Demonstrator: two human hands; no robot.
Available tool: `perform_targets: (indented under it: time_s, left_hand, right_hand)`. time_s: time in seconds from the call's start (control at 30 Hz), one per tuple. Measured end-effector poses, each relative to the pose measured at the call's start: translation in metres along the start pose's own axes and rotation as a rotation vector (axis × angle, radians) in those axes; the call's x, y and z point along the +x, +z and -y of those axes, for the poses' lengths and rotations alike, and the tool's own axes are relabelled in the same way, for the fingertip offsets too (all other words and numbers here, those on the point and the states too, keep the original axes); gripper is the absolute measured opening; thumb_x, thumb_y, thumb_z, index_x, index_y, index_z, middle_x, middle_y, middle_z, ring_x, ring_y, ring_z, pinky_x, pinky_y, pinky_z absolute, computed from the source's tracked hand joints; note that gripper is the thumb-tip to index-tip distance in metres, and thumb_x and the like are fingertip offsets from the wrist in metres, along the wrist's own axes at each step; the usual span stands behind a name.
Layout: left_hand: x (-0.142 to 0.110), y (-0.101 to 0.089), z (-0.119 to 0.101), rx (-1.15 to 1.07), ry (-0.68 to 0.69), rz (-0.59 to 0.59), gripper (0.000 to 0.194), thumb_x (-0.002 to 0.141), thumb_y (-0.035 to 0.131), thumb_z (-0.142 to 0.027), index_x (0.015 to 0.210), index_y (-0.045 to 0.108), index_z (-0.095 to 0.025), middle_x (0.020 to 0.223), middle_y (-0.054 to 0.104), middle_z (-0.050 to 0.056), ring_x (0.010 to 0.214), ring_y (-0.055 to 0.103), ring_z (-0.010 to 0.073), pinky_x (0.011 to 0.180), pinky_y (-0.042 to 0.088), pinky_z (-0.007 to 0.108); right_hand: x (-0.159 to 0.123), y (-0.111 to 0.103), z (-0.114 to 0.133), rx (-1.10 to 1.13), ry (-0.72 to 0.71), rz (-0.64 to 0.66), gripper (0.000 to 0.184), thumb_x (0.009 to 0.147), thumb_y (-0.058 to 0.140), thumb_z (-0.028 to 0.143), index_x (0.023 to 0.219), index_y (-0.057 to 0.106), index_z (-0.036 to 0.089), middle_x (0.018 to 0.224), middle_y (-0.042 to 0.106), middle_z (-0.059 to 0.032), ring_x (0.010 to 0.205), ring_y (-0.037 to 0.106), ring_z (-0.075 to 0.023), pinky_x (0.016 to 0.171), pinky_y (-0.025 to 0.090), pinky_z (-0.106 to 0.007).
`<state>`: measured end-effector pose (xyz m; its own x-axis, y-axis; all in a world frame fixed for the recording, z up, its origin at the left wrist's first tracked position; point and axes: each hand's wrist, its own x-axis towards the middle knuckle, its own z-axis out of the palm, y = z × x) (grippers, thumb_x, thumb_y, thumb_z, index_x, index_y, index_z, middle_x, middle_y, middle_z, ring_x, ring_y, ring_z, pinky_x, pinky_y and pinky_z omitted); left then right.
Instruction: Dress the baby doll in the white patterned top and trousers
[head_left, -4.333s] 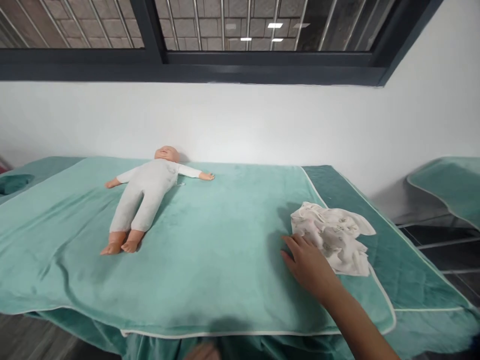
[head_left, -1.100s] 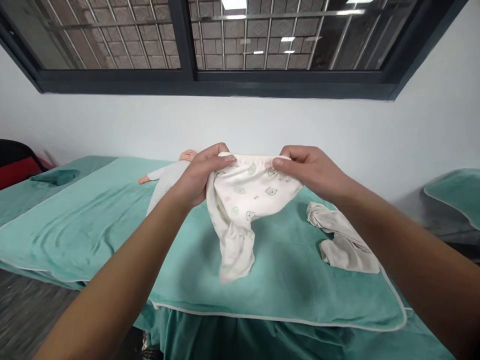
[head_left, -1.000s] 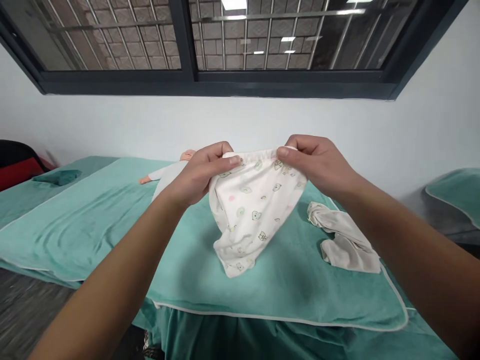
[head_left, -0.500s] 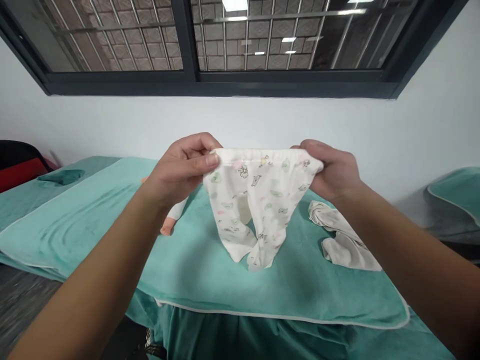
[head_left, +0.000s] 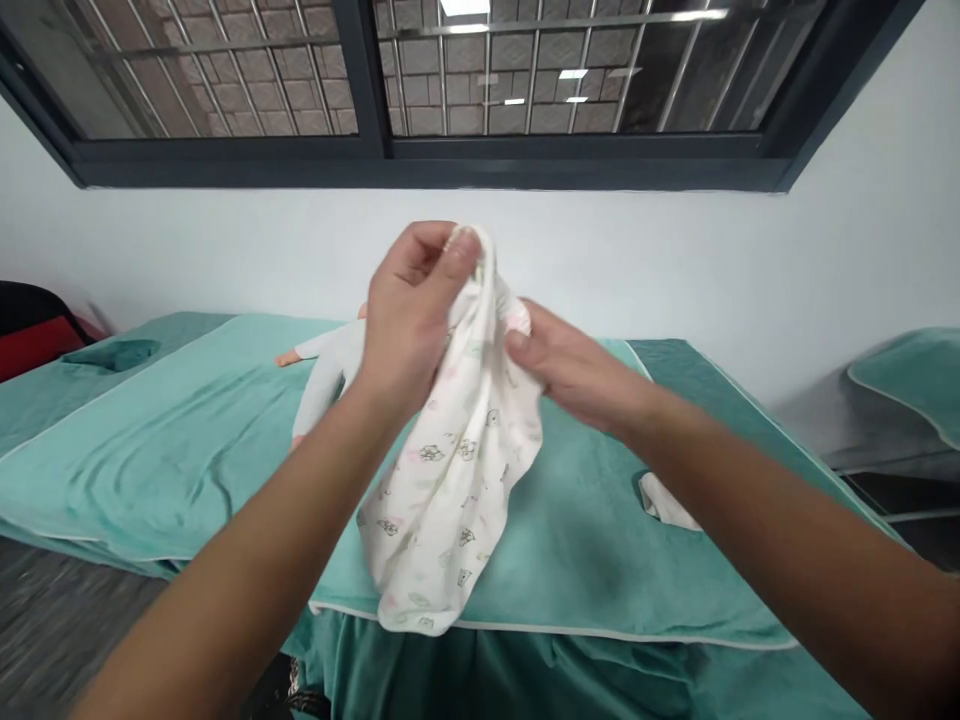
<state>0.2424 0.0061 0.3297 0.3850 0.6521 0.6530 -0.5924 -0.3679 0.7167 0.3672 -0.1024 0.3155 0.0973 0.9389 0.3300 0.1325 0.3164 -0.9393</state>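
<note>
Clearly, left hand grips a printed garment, right hand touching it.

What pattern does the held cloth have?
White cloth with small animal-like prints, best in the head view.

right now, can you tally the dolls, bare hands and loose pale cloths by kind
Doll: 1
Bare hands: 2 (left hand, right hand)
Loose pale cloths: 2 (patterned cloth held up, plain cloth lying partly hidden)
Total: 5
</note>
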Motion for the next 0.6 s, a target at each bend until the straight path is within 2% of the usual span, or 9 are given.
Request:
perform_targets:
  time_s: [0.07, 0.13, 0.23, 0.27, 0.33, 0.4, 0.43, 0.5, 0.6]
  left_hand:
    - [-0.003, 0.011, 0.009, 0.065, -0.011, 0.04, 0.021, 0.09, 0.069, -0.043, 0.084, 0.064, -0.023, 0.081, 0.061, -0.001, 0.085, 0.061, 0.015, 0.075, 0.049, 0.026]
    - [-0.011, 0.019, 0.019, 0.121, -0.045, 0.085, 0.027, 0.096, 0.058, -0.047, 0.091, 0.067, -0.022, 0.091, 0.065, 0.002, 0.096, 0.063, 0.017, 0.086, 0.05, 0.029]
    - [-0.033, 0.028, 0.039, 0.129, -0.207, 0.116, 0.04, 0.097, 0.053, -0.053, 0.123, 0.06, -0.023, 0.129, 0.062, 0.006, 0.123, 0.057, 0.0214, 0.103, 0.046, 0.033]
    - [-0.044, 0.031, 0.047, 0.119, -0.298, 0.169, 0.046, 0.095, 0.057, -0.053, 0.13, 0.056, -0.023, 0.138, 0.059, 0.007, 0.128, 0.055, 0.0234, 0.105, 0.046, 0.034]
    - [-0.065, 0.037, 0.063, 0.107, -0.479, 0.388, 0.054, 0.087, 0.069, -0.049, 0.131, 0.056, -0.02, 0.137, 0.061, 0.01, 0.126, 0.057, 0.028, 0.101, 0.05, 0.036]
    - [-0.081, 0.041, 0.077, 0.14, -0.557, 0.505, 0.048, 0.085, 0.07, -0.042, 0.126, 0.061, -0.019, 0.127, 0.067, 0.01, 0.119, 0.062, 0.0294, 0.098, 0.052, 0.039]
    - [-0.087, 0.041, 0.083, 0.189, -0.541, 0.493, 0.042, 0.086, 0.069, -0.039, 0.122, 0.063, -0.019, 0.123, 0.068, 0.01, 0.116, 0.063, 0.0289, 0.099, 0.052, 0.04]
    - [-0.09, 0.039, 0.091, 0.336, -0.422, 0.373, 0.031, 0.086, 0.066, -0.033, 0.113, 0.066, -0.019, 0.124, 0.065, 0.009, 0.119, 0.06, 0.0276, 0.106, 0.047, 0.041]
    - [-0.085, 0.031, 0.098, 0.516, -0.228, 0.227, 0.018, 0.083, 0.068, -0.031, 0.095, 0.066, -0.019, 0.14, 0.052, 0.01, 0.133, 0.05, 0.0263, 0.115, 0.038, 0.038]
  right_hand:
    - [-0.001, 0.01, -0.008, 0.097, 0.08, 0.041, 0.049, 0.08, 0.077, 0.053, 0.113, 0.063, 0.02, 0.097, 0.071, -0.006, 0.091, 0.067, -0.0221, 0.08, 0.056, -0.034]
    - [-0.001, 0.011, -0.012, 0.151, 0.13, -0.022, 0.043, 0.08, 0.078, 0.046, 0.11, 0.065, 0.018, 0.095, 0.072, -0.0069, 0.089, 0.068, -0.023, 0.083, 0.056, -0.036]
    - [0.002, -0.009, -0.014, 0.164, 0.083, -0.306, 0.033, 0.08, 0.075, 0.035, 0.107, 0.065, 0.02, 0.093, 0.072, -0.0053, 0.088, 0.069, -0.0229, 0.084, 0.056, -0.037]
    - [0.004, -0.021, -0.017, 0.148, 0.054, -0.41, 0.032, 0.08, 0.074, 0.034, 0.108, 0.064, 0.02, 0.093, 0.072, -0.0047, 0.088, 0.069, -0.023, 0.083, 0.057, -0.037]
    - [0.006, -0.049, -0.029, 0.066, 0.03, -0.576, 0.032, 0.082, 0.07, 0.034, 0.111, 0.062, 0.022, 0.095, 0.071, -0.0047, 0.089, 0.069, -0.024, 0.081, 0.057, -0.038]
    - [0.0, -0.081, -0.05, -0.107, 0.085, -0.656, 0.035, 0.086, 0.064, 0.039, 0.116, 0.06, 0.022, 0.102, 0.071, -0.0069, 0.093, 0.069, -0.0254, 0.081, 0.057, -0.039]
    - [-0.007, -0.098, -0.063, -0.239, 0.134, -0.68, 0.038, 0.087, 0.063, 0.043, 0.118, 0.059, 0.021, 0.107, 0.07, -0.009, 0.097, 0.068, -0.0263, 0.083, 0.056, -0.04]
    - [-0.029, -0.131, -0.09, -0.627, 0.289, -0.675, 0.05, 0.085, 0.065, 0.05, 0.123, 0.057, 0.018, 0.117, 0.068, -0.0146, 0.106, 0.065, -0.0293, 0.09, 0.052, -0.043]
    - [-0.08, -0.177, -0.123, -1.166, 0.528, -0.531, 0.057, 0.075, 0.074, 0.048, 0.121, 0.062, 0.016, 0.133, 0.06, -0.0221, 0.12, 0.057, -0.0394, 0.093, 0.047, -0.048]
